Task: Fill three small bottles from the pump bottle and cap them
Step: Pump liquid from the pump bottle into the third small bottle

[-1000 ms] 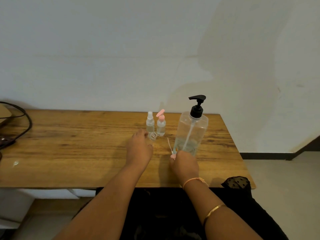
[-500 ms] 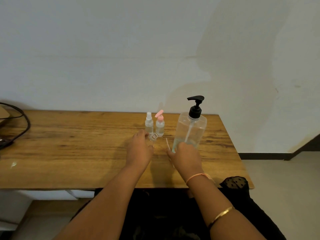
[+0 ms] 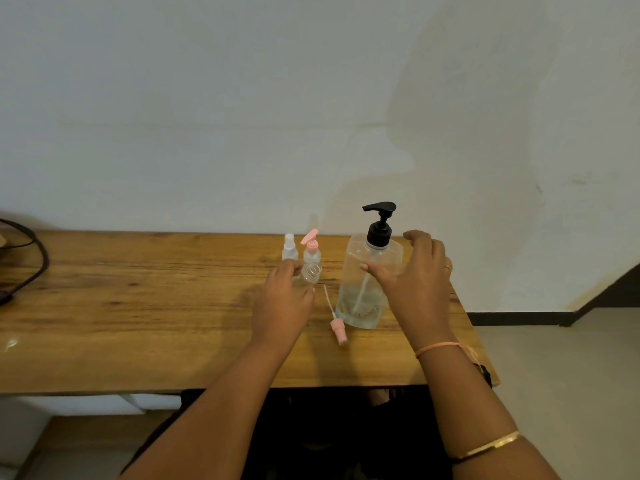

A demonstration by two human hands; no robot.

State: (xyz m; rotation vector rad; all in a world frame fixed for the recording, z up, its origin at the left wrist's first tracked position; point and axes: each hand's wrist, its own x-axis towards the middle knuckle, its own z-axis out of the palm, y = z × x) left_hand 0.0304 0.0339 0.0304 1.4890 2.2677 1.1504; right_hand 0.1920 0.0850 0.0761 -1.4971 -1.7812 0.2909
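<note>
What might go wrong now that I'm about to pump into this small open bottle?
The open small bottle in the left hand has a narrow mouth, so pumped liquid may miss. The loose pink spray cap lies beside the pump bottle; the right hand may knock it away.

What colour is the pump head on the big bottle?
Black; the pump head shows best in the head view.
</note>
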